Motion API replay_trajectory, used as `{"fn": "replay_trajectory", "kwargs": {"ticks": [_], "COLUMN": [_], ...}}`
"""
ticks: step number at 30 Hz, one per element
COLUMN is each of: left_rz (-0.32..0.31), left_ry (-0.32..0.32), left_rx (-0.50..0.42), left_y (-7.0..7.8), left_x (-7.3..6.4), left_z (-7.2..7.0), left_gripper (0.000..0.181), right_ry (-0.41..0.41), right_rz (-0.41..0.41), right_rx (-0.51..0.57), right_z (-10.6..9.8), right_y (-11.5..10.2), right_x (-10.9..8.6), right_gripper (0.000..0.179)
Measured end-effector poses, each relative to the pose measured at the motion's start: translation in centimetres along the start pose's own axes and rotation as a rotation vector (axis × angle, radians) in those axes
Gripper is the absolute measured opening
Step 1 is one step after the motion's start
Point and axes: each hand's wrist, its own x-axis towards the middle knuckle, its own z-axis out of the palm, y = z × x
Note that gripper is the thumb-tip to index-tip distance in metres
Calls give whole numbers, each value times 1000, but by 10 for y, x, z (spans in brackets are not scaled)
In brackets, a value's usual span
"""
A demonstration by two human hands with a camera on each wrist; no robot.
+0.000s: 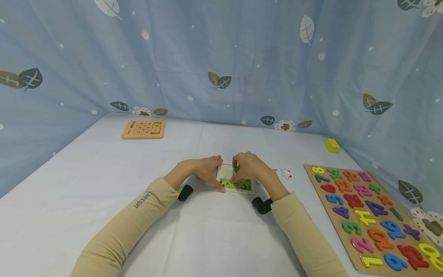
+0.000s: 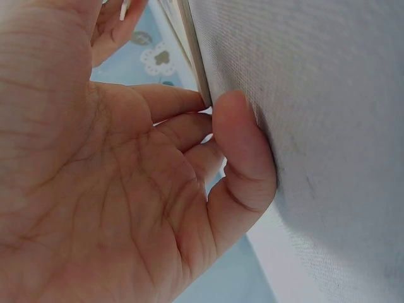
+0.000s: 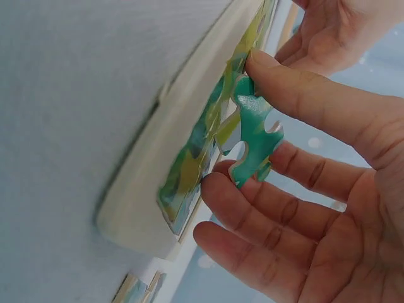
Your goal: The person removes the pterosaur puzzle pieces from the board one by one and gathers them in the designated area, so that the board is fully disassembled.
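Observation:
A small wooden jigsaw puzzle board [image 1: 225,169] lies on the table, its lower part covered with green picture pieces. My left hand [image 1: 206,170] holds the board at its left side, thumb by the near corner and fingers by the far one; the left wrist view shows the board's edge [image 2: 197,57] at the fingertips. Above the board, my right hand [image 1: 250,167] pinches a teal-green jigsaw piece [image 3: 254,129] between thumb and fingers. That piece is tilted and stands up from the board in the right wrist view. My right hand hides part of the board in the head view.
Loose picture pieces [image 1: 285,174] lie right of the board. A number board [image 1: 346,207] with colourful digits fills the right side. A yellow block [image 1: 332,145] sits at the back right, a wooden number-slide puzzle [image 1: 144,129] at the back left. Patterned curtain [image 1: 221,57] surrounds the table.

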Motion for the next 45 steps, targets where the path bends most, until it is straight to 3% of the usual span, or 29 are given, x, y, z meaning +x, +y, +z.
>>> {"fn": "replay_trajectory", "kwargs": {"ticks": [17,25,34,45], "left_rz": [-15,-12,-11,-8], "left_ry": [2,3,-3,10], "left_rx": [4,-6,-14,-20], "left_y": [2,-2,-2,-1], "left_x": [-1,0,-1,-2], "left_z": [-1,1,1,0], "left_gripper": [113,114,115,114], "right_ry": [20,98,53,78], "right_rz": [-35,-130,-83,-83], "right_rx": [17,27,0,44], "right_z": [1,-1,-10,-19], "right_y": [0,-4,-4,10], "right_x": [1,-1,-6,-17], "right_gripper": [33,34,36,34]}}
